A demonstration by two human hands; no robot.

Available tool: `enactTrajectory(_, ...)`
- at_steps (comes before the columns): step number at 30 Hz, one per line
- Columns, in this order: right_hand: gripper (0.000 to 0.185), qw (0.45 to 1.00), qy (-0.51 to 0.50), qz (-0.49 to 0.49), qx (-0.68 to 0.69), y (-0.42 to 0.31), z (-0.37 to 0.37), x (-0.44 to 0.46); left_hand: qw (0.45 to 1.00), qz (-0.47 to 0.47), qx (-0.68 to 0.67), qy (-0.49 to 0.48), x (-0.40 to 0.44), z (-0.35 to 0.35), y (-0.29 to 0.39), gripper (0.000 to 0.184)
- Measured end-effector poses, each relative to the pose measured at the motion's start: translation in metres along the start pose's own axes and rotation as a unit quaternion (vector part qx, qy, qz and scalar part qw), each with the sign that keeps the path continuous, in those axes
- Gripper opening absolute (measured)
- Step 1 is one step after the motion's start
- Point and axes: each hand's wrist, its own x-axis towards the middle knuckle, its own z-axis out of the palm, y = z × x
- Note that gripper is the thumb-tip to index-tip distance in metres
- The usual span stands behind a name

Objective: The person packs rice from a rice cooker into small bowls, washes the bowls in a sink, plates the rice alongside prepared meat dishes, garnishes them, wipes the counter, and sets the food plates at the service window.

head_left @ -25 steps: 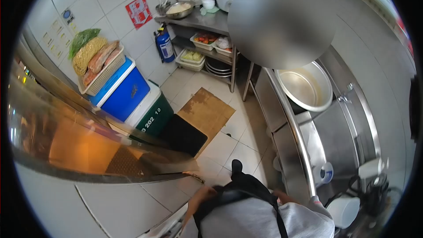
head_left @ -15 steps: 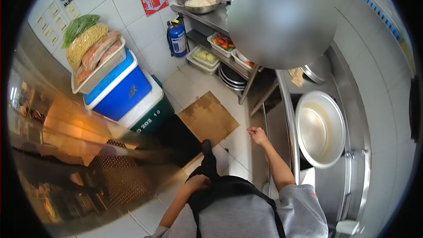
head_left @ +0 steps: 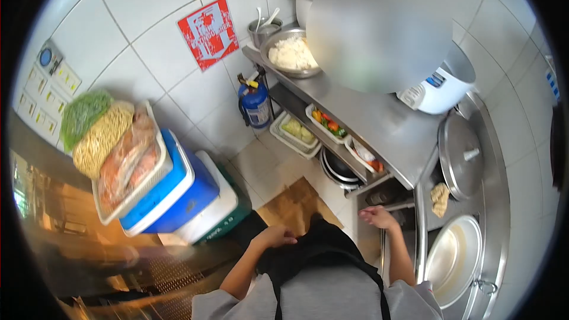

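My left hand (head_left: pixel 275 237) hangs in front of the black apron (head_left: pixel 323 246), its fingers loosely curled and nothing visible in them. To the right, my right hand (head_left: pixel 378 217) is held in the air beside the end of the steel shelf unit, fingers partly bent, with no object seen in it. Near that hand is the sink counter's edge, with a large metal basin (head_left: pixel 455 258) and a tan cloth (head_left: pixel 440 200) on it. A steel bowl of white rice (head_left: pixel 292 53) stands on the steel table (head_left: pixel 379 130) ahead.
Stacked coolers (head_left: pixel 186 195) with a basket of bagged food (head_left: pixel 127 160) stand at the left. A blue fire extinguisher (head_left: pixel 256 105) is by the wall. Below the table are trays of vegetables (head_left: pixel 328 124). Cardboard (head_left: pixel 299 201) lies on the floor. A round blur hides part of the tabletop.
The view has moved forward, bringing the steel table closer. Both hands now show in front of the body; the right one, hidden at first, is out by the shelf unit.
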Motion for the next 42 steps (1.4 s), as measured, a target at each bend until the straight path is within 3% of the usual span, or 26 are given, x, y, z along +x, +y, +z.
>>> enactTrajectory(2, 0.023, 0.998, 0.039, -0.034, -0.018, -0.094, -0.029, 0.013, 0.998, -0.004, -0.003, 0.059, 0.034, -0.056, -0.015, 0.022)
enactTrajectory(4, 0.025, 0.99, 0.037, -0.043, -0.132, -0.152, -0.066, 0.058, 0.991, -0.017, -0.012, 0.13, 0.058, -0.109, -0.029, 0.022)
enactTrajectory(6, 0.028, 0.979, 0.053, -0.173, -0.09, -0.227, -0.085, 0.101, 0.975, -0.002, -0.005, 0.222, 0.074, -0.164, -0.03, 0.021)
enactTrajectory(10, 0.029, 0.913, 0.064, -0.313, -0.256, -0.39, -0.112, 0.184, 0.946, -0.027, -0.117, 0.302, 0.086, -0.263, -0.004, 0.021)
enactTrajectory(12, 0.029, 0.887, 0.114, -0.372, -0.25, -0.431, -0.125, 0.249, 0.92, -0.009, -0.157, 0.358, 0.099, -0.3, -0.005, 0.02)
enactTrajectory(15, 0.032, 0.824, 0.333, -0.242, -0.389, -0.469, -0.146, 0.309, 0.891, 0.034, -0.244, 0.383, 0.133, -0.358, -0.013, 0.025)
enactTrajectory(18, 0.033, 0.755, 0.504, -0.207, -0.366, -0.415, -0.184, 0.391, 0.871, 0.074, -0.284, 0.395, 0.178, -0.421, -0.027, 0.035)
enactTrajectory(19, 0.032, 0.816, 0.448, -0.159, -0.33, -0.413, -0.188, 0.389, 0.866, 0.082, -0.292, 0.398, 0.194, -0.443, -0.025, 0.036)
enactTrajectory(20, 0.031, 0.832, 0.438, -0.161, -0.3, -0.404, -0.186, 0.393, 0.863, 0.09, -0.3, 0.396, 0.206, -0.46, -0.026, 0.037)
enactTrajectory(24, 0.028, 0.871, 0.432, -0.132, -0.193, -0.392, -0.192, 0.394, 0.912, 0.105, -0.27, 0.29, 0.256, -0.523, -0.031, 0.033)
enactTrajectory(26, 0.028, 0.888, 0.421, -0.105, -0.154, -0.413, -0.198, 0.391, 0.909, 0.116, -0.277, 0.288, 0.266, -0.547, -0.028, 0.023)
enactTrajectory(28, 0.028, 0.879, 0.448, -0.114, -0.118, -0.413, -0.201, 0.397, 0.917, 0.161, -0.245, 0.269, 0.272, -0.563, -0.03, 0.019)
enactTrajectory(29, 0.028, 0.873, 0.463, -0.098, -0.119, -0.411, -0.19, 0.396, 0.918, 0.163, -0.291, 0.212, 0.272, -0.567, -0.031, 0.017)
enactTrajectory(33, 0.027, 0.852, 0.522, 0.006, -0.034, -0.316, -0.102, 0.395, 0.946, 0.105, -0.306, 0.036, 0.308, -0.497, -0.124, 0.013)
enactTrajectory(35, 0.026, 0.839, 0.533, 0.081, -0.079, -0.276, -0.061, 0.399, 0.941, 0.102, -0.318, -0.053, 0.32, -0.488, -0.162, 0.014)
enactTrajectory(36, 0.025, 0.833, 0.535, 0.099, -0.1, -0.291, -0.06, 0.392, 0.941, 0.109, -0.309, -0.084, 0.32, -0.513, -0.149, 0.015)
enactTrajectory(37, 0.025, 0.798, 0.593, 0.054, -0.092, -0.373, -0.139, 0.328, 0.94, 0.186, -0.275, -0.075, 0.309, -0.572, -0.032, 0.016)
enactTrajectory(39, 0.025, 0.761, 0.644, 0.04, -0.067, -0.434, -0.183, 0.26, 0.938, 0.244, -0.213, -0.12, 0.296, -0.624, 0.066, 0.018)
enactTrajectory(40, 0.025, 0.749, 0.659, 0.043, -0.06, -0.428, -0.186, 0.238, 0.936, 0.256, -0.191, -0.149, 0.299, -0.62, 0.085, 0.019)
enactTrajectory(42, 0.024, 0.738, 0.663, 0.076, -0.096, -0.348, -0.168, 0.215, 0.929, 0.278, -0.145, -0.195, 0.332, -0.548, 0.063, 0.022)
